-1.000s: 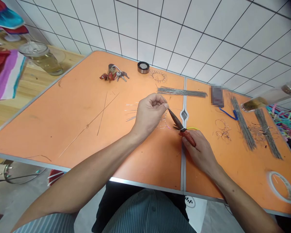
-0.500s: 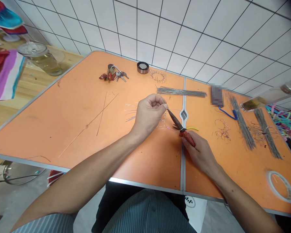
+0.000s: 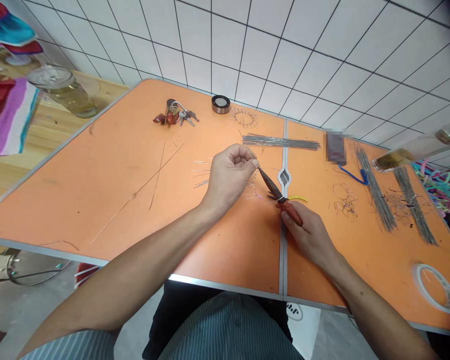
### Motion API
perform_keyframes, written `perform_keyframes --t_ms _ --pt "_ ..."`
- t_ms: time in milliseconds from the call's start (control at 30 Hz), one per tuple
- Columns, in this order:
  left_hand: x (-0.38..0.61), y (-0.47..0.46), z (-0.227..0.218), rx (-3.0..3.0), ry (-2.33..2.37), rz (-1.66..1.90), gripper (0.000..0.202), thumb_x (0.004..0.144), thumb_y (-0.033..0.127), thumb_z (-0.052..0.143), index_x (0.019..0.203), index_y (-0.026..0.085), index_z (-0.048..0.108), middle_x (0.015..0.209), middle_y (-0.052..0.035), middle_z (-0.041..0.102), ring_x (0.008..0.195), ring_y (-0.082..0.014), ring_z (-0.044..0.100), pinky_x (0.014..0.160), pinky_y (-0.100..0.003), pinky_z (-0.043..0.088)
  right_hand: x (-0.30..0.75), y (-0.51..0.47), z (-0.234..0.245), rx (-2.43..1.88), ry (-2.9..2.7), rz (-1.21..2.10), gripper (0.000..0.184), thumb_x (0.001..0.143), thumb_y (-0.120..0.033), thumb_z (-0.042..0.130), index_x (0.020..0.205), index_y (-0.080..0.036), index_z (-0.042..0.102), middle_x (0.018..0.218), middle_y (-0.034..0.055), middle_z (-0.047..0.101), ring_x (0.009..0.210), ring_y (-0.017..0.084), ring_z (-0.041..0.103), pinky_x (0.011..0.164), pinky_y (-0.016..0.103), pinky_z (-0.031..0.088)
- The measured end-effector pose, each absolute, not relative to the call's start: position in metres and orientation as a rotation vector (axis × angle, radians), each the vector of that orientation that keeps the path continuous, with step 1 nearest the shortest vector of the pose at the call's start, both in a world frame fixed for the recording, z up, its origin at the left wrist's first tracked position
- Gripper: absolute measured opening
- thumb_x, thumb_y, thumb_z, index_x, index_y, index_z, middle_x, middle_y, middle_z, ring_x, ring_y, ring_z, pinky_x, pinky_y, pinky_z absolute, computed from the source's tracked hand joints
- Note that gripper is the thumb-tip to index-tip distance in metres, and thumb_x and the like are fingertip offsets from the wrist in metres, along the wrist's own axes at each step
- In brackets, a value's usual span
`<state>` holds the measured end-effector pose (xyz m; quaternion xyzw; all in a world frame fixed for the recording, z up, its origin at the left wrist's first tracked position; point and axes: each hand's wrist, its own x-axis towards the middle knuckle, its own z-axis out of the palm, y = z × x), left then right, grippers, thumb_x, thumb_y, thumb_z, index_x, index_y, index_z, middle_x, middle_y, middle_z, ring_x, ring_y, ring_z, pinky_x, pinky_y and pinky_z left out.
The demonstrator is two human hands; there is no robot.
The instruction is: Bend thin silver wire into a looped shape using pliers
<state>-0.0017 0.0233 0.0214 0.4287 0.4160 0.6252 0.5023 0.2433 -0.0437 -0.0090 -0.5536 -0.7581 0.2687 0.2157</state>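
Observation:
My left hand (image 3: pixel 230 172) is closed, thumb and forefinger pinching a thin wire loop (image 3: pixel 255 187) that hangs below the fingers over the table's middle. Red-handled long-nose pliers (image 3: pixel 272 186) are in my right hand (image 3: pixel 311 230), its fingers wrapped round the handles. The pliers' tip meets the wire close to my left thumb; whether the jaws grip it is too small to tell. A yellow strip (image 3: pixel 298 198) shows beside the handles. Several loose straight wires (image 3: pixel 201 174) lie just left of my left hand, partly hidden by it.
The orange folding table (image 3: pixel 108 165) carries wire bundles (image 3: pixel 281 142), a coiled wire ring (image 3: pixel 243 117), black tape (image 3: pixel 221 104), keys (image 3: pixel 185 116), tangled wire (image 3: pixel 345 202) and a white tape roll (image 3: pixel 435 288). Glass jars (image 3: pixel 65 90) stand on either side. A tiled wall (image 3: pixel 270 55) borders the back.
Hardly anything differs. The pliers' tip has shifted very slightly left beside my left thumb; both hands keep their hold.

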Motion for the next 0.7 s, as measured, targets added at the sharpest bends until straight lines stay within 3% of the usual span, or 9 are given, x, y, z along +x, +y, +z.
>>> perform_keyframes --t_ms 400,700 --pt "-0.0017 0.0204 0.0249 1.036 1.011 1.504 0.010 0.077 0.014 0.075 0.076 0.020 0.067 0.069 0.0026 0.064 0.056 -0.0091 0.049 0.053 -0.026 0.038 0.2426 -0.0455 -0.0067 -1.579 -2.067 0.815 0.029 0.112 -0.046 0.052 0.113 -0.024 0.071 0.105 0.0051 0.077 0.093 0.025 0.068 0.078 0.036 0.049" --pt "-0.0012 0.0216 0.0224 1.028 1.012 1.499 0.010 0.076 0.013 0.074 0.076 0.019 0.067 0.070 0.0024 0.064 0.057 -0.0088 0.050 0.054 -0.025 0.039 0.2389 -0.0459 -0.0025 -1.589 -2.075 0.799 0.032 0.112 -0.047 0.050 0.103 -0.023 0.069 0.088 0.0018 0.067 0.076 0.020 0.057 0.069 0.033 0.043"
